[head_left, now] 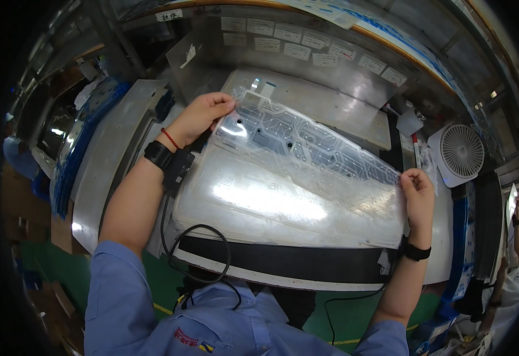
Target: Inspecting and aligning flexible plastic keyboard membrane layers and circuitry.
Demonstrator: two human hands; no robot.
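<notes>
A clear keyboard membrane sheet with printed circuit traces and a few dark holes is stretched between my two hands. My left hand pinches its upper left corner, thumb against fingers. At the other end, my right hand pinches the right corner. Two short ribbon tails stick up from the sheet's far left edge. Under it and nearer to me lies a stack of similar clear sheets, shining with reflected light. Whether the held sheet touches the stack, I cannot tell.
A metal plate lies behind the sheets, before a wall with paper labels. A white fan stands at the right. A black cable loops over the near edge. Metal trays stand left; another person is far right.
</notes>
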